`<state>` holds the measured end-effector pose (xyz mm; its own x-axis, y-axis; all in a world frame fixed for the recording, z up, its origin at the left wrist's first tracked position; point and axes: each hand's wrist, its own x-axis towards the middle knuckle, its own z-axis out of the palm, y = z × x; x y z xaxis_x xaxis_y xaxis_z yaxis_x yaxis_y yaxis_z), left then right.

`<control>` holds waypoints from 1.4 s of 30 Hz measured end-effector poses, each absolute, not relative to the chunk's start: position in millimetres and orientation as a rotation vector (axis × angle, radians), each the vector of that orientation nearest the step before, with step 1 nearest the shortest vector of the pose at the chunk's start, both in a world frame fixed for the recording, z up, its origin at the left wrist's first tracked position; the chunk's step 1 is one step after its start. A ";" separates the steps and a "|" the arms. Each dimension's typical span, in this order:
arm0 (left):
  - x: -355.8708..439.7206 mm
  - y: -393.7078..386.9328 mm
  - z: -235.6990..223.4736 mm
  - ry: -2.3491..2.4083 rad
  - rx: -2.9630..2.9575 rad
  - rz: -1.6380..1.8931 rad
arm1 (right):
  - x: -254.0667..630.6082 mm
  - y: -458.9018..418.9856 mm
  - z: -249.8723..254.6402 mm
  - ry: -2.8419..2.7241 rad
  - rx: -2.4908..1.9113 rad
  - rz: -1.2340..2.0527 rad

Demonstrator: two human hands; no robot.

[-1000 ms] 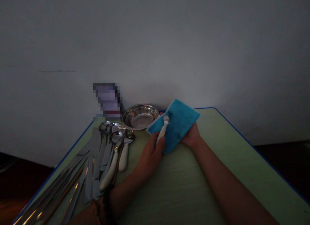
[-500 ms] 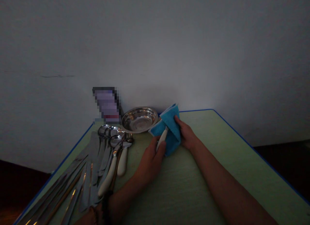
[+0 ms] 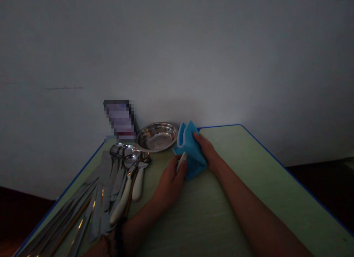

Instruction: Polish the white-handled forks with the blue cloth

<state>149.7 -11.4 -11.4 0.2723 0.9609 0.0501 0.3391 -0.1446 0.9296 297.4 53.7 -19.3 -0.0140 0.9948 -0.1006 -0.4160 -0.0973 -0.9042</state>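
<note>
My left hand [image 3: 170, 179] is closed around the white handle of a fork [image 3: 181, 160], which slants up and to the right. Its metal head is hidden inside a folded blue cloth [image 3: 195, 153]. On the cloth's right side, my right hand [image 3: 207, 150] grips it with the fingers partly out of sight behind the fabric. The cloth is bent over the fork's head, and its upper edges stick up in two flaps. Both hands are held over the green table [image 3: 221, 209].
A shiny metal bowl [image 3: 157, 137] stands at the back against the wall. Left of it leans a pixelated phone-like device [image 3: 121, 120]. Several spoons [image 3: 129, 161], white-handled utensils [image 3: 121, 205] and knives [image 3: 96, 216] lie along the table's left side, close to my left forearm.
My right hand has come from beneath the flat-spread cloth to its right side and folded it over the fork. The fork's head, visible a second ago, is now covered.
</note>
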 end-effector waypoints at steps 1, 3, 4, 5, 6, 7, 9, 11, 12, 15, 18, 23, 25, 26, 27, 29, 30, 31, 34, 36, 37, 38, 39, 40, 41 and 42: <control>149.8 -11.2 -11.8 1.212 1.655 0.890 | 297.7 53.9 -20.0 -0.842 -0.981 1.429; 150.1 -11.2 -11.9 1.218 1.654 0.888 | 299.5 53.1 -21.2 -0.839 -0.947 1.480; 150.3 -11.3 -11.5 1.220 1.659 0.883 | 301.1 52.2 -21.7 -0.838 -0.909 1.555; 150.5 -11.5 -11.0 1.221 1.667 0.877 | 303.0 51.1 -22.3 -0.847 -0.866 1.639; 150.8 -11.6 -10.4 1.219 1.675 0.871 | 305.1 49.9 -22.8 -0.861 -0.830 1.712; 151.1 -11.8 -9.8 1.220 1.683 0.867 | 307.2 48.6 -23.4 -0.879 -0.806 1.769; 151.7 -11.9 -9.0 1.219 1.693 0.862 | 310.8 46.7 -24.3 -0.909 -0.790 1.834; 152.2 -11.8 -8.7 1.220 1.689 0.855 | 312.9 46.1 -24.6 -0.921 -0.783 1.859; 152.4 -11.6 -8.6 1.222 1.688 0.849 | 313.3 46.3 -24.6 -0.918 -0.787 1.861; 152.5 -11.0 -7.7 1.244 1.707 0.839 | 313.5 48.6 -24.0 -0.863 -0.816 1.822; 152.5 -11.1 -6.0 1.266 1.739 0.838 | 313.6 52.4 -23.6 -0.765 -0.816 1.759; 152.2 -13.4 -3.9 1.277 1.794 0.806 | 316.1 58.7 -23.8 -0.589 -0.806 1.686; 151.9 -14.2 -3.7 1.276 1.819 0.787 | 317.1 59.6 -23.8 -0.552 -0.795 1.657; 151.7 -14.5 -3.7 1.275 1.824 0.782 | 317.5 59.4 -23.9 -0.557 -0.780 1.651; 151.5 -14.6 -3.7 1.275 1.823 0.782 | 317.6 58.8 -24.0 -0.578 -0.760 1.658; 151.1 -14.7 -3.9 1.276 1.808 0.785 | 317.3 56.7 -24.4 -0.650 -0.712 1.701; 151.0 -14.6 -4.0 1.274 1.799 0.783 | 317.1 55.5 -24.7 -0.685 -0.692 1.726; 150.9 -14.5 -4.1 1.272 1.792 0.778 | 317.0 54.4 -25.1 -0.711 -0.679 1.747; 151.0 -14.1 -4.1 1.269 1.784 0.760 | 317.3 52.5 -26.1 -0.750 -0.673 1.768; 151.3 -13.9 -3.7 1.276 1.782 0.759 | 318.0 52.5 -26.0 -0.765 -0.677 1.777; 151.6 -13.8 -3.5 1.276 1.780 0.755 | 318.3 52.8 -25.9 -0.771 -0.678 1.783; 151.8 -13.7 -3.3 1.275 1.776 0.751 | 318.4 53.3 -25.6 -0.774 -0.680 1.791; 152.0 -13.6 -3.1 1.272 1.772 0.748 | 318.5 53.8 -25.5 -0.775 -0.685 1.799; 152.3 -13.6 -3.1 1.271 1.767 0.746 | 318.4 54.4 -25.4 -0.773 -0.691 1.806; 152.5 -13.6 -3.2 1.272 1.764 0.746 | 318.1 54.9 -25.4 -0.770 -0.699 1.809; 152.7 -13.7 -3.4 1.275 1.763 0.747 | 317.8 55.4 -25.6 -0.768 -0.708 1.812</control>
